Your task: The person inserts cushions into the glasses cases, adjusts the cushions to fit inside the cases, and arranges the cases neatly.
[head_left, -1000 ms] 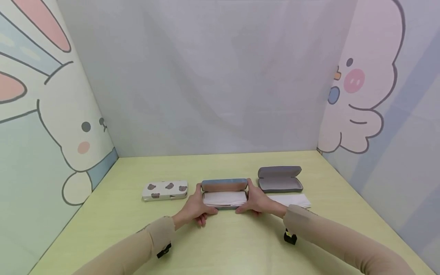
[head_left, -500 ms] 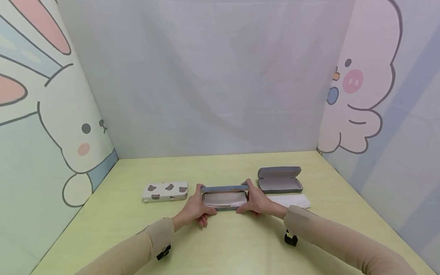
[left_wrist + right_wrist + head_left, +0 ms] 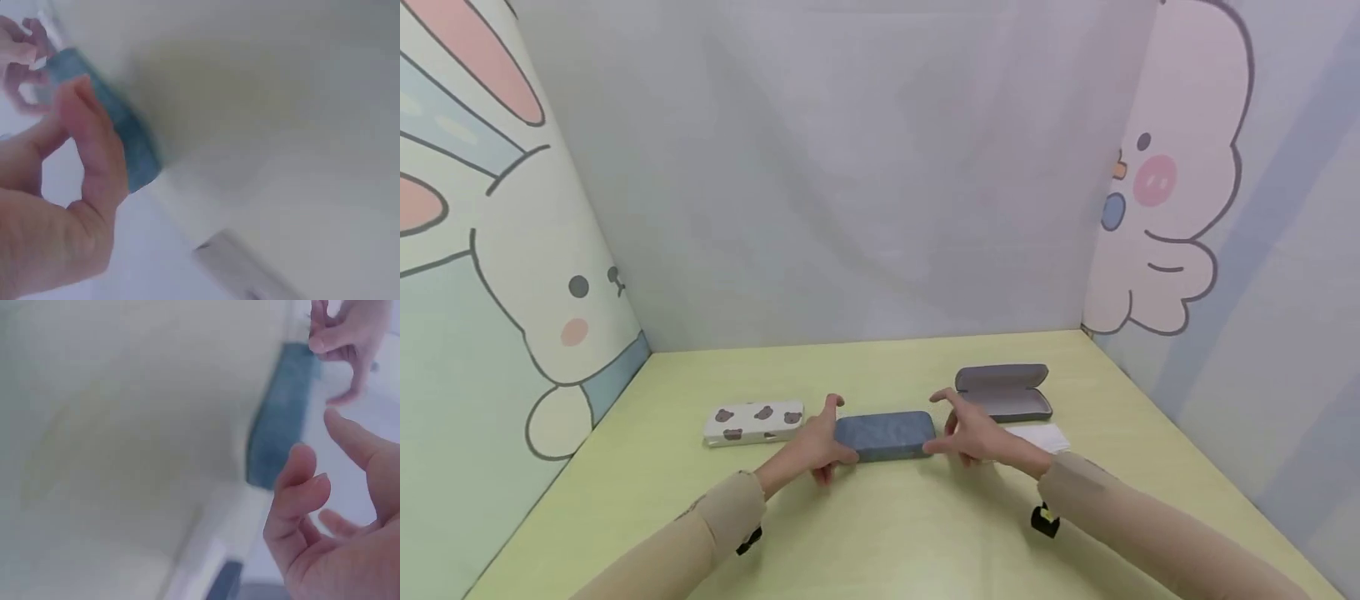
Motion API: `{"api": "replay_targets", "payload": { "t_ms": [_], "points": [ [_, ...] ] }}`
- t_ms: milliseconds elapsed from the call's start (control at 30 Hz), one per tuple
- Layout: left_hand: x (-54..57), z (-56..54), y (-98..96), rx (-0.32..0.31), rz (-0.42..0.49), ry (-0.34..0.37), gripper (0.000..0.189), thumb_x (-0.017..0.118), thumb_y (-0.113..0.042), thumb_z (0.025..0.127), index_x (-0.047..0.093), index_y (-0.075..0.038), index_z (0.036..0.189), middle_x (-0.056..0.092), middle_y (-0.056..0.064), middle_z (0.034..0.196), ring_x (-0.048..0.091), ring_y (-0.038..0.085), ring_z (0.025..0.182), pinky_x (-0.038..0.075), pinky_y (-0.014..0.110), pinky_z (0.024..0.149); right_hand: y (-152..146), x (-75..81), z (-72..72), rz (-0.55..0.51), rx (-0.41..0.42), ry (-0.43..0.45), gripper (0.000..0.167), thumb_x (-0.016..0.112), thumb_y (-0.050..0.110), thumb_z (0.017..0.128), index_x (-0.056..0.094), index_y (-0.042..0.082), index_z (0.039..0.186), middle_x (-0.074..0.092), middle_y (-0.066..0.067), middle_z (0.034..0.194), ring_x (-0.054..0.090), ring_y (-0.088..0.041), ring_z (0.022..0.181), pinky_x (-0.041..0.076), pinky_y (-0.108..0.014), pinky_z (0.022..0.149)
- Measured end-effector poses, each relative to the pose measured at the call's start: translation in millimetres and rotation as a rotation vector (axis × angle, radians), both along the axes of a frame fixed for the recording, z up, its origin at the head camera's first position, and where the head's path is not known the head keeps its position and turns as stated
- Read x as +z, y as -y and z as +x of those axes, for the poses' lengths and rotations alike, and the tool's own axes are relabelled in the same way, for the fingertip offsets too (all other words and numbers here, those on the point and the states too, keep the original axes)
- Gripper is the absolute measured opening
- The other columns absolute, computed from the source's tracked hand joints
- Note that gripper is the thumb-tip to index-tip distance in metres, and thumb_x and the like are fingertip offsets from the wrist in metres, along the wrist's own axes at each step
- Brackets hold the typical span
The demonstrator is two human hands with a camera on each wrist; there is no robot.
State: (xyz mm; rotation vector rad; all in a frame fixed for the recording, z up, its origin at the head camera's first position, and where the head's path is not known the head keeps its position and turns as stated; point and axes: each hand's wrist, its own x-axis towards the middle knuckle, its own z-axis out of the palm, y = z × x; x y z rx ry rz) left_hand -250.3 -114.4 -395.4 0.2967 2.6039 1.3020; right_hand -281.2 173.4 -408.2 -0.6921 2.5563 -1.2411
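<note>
Table: carries 3 cases and 1 cloth. Top looks smooth, so a push from 1 end only would probably slide a case askew.

Gray case: lid up, behind the right hand. Main risk is a knuckle clipping it if that hand swings outward or back.

Blue case: lid down, mid-table, between the hands. Can't see whether the catch is seated or what's inside. If it's only resting down, or something is trapped at the rim, lifting by the lid could pop it.

Bear-print case: lid down, just beside the left hand. A wide sweep left could shunt it.

Left hand: spread, index raised, thumb at the blue case's near left corner, no grip on it. Right hand: also spread, fingers loosely bent, thumb by the right end, holding nothing. Can't tell if either thumb actually touches. Uneven pickup would tilt the case, 1 end leading.

White cloth: smallest, flat, partly hidden by the right wrist. Could get dragged if that sleeve drops.
</note>
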Motion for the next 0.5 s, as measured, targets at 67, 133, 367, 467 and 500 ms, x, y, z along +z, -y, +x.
{"api": "replay_targets", "payload": {
  "t_ms": [67, 133, 367, 467, 500],
  "points": [
    [11.3, 0.0, -9.5, -0.021, 0.065, -0.013, 0.068, 0.07, -0.009, 0.085, 0.028, -0.01, 0.139, 0.059, 0.014, 0.056, 0.054, 0.017, 0.035, 0.053, 0.04, 0.04, -20.9, 11.9, 0.9, -0.069, -0.033, 0.081, 0.072, 0.075, 0.028, 0.085, 0.034, 0.014, 0.143, 0.058, -0.018, 0.084, 0.053, -0.019, 0.042, 0.041, -0.027, 0.036],
    [16.4, 1.6, -25.7, -0.07, 0.245, 0.043, 0.059, 0.065, -0.01, 0.089, 0.032, -0.011, 0.138, 0.059, 0.011, 0.059, 0.058, 0.018, 0.04, 0.055, 0.038, 0.044, -47.8, 19.4, -1.3, -0.156, -0.057, 0.15, 0.069, 0.071, 0.027, 0.088, 0.034, 0.014, 0.144, 0.06, -0.02, 0.085, 0.054, -0.018, 0.046, 0.042, -0.027, 0.039],
    [-2.4, 18.3, -105.9, -0.211, 0.715, 0.47, 0.059, 0.057, -0.015, 0.097, 0.026, -0.014, 0.148, 0.071, 0.014, 0.084, 0.072, 0.02, 0.069, 0.062, 0.036, 0.071, -155.6, 10.6, -4.0, -0.317, -0.066, 0.407, 0.061, 0.054, 0.016, 0.099, 0.021, 0.004, 0.149, 0.061, -0.007, 0.094, 0.049, -0.009, 0.052, 0.032, -0.022, 0.045],
    [-12.2, 19.9, -132.9, -0.17, 0.744, 0.523, 0.064, 0.054, -0.013, 0.099, 0.019, -0.015, 0.152, 0.072, 0.023, 0.092, 0.073, 0.021, 0.072, 0.061, 0.04, 0.076, -186.4, 2.6, -1.7, -0.284, -0.093, 0.446, 0.057, 0.053, 0.014, 0.099, 0.024, 0.002, 0.147, 0.06, -0.001, 0.084, 0.045, -0.006, 0.049, 0.028, -0.02, 0.044],
    [-15.3, 19.3, -140.2, -0.146, 0.751, 0.533, 0.065, 0.054, -0.012, 0.099, 0.017, -0.015, 0.153, 0.071, 0.026, 0.095, 0.073, 0.021, 0.072, 0.061, 0.04, 0.076, -193.9, 0.1, -0.8, -0.272, -0.1, 0.453, 0.057, 0.054, 0.014, 0.098, 0.026, 0.002, 0.146, 0.061, 0.0, 0.081, 0.044, -0.005, 0.049, 0.028, -0.019, 0.043]
  ]
}}
